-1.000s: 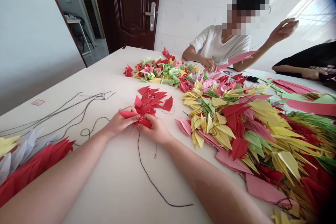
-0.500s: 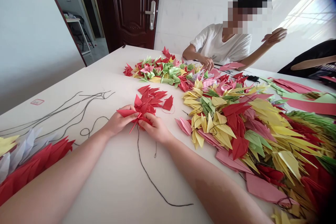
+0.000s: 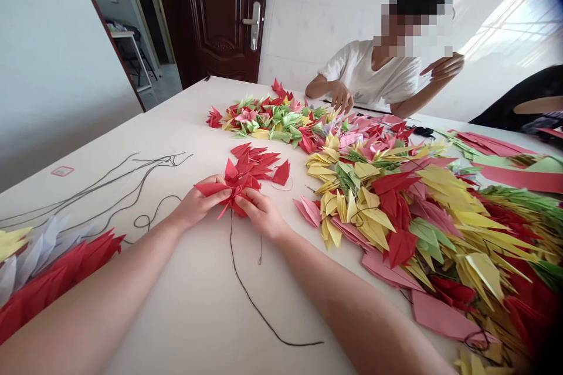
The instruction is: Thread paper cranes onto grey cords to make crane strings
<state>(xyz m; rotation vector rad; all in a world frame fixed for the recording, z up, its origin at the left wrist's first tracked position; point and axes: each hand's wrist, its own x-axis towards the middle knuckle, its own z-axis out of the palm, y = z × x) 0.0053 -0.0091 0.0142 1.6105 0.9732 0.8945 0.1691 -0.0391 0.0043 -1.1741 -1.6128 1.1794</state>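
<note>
Both of my hands meet at a bunch of folded red paper pieces (image 3: 251,165) in the middle of the white table (image 3: 185,304). My left hand (image 3: 203,199) is closed, its thumb and fingers pinching a pointed red folded paper piece (image 3: 211,188). On the other side my right hand (image 3: 260,211) is closed too, pinching the red paper at the bunch's near end. From under the bunch a black cord (image 3: 244,294) trails across the table toward me. The exact spot between my fingertips is partly hidden.
Black cords (image 3: 139,183) lie to the left, near folded white and red paper strings (image 3: 74,263). A large heap of yellow, red, pink and green folded paper (image 3: 365,205) covers the right side. Across the table sits a person in a white shirt (image 3: 365,67); another person's arm (image 3: 539,104) shows far right.
My hands stay at the red bunch, with my right thumb shifted slightly. Across the table, the person's raised hand moved left and down, and the other hand lifted a little.
</note>
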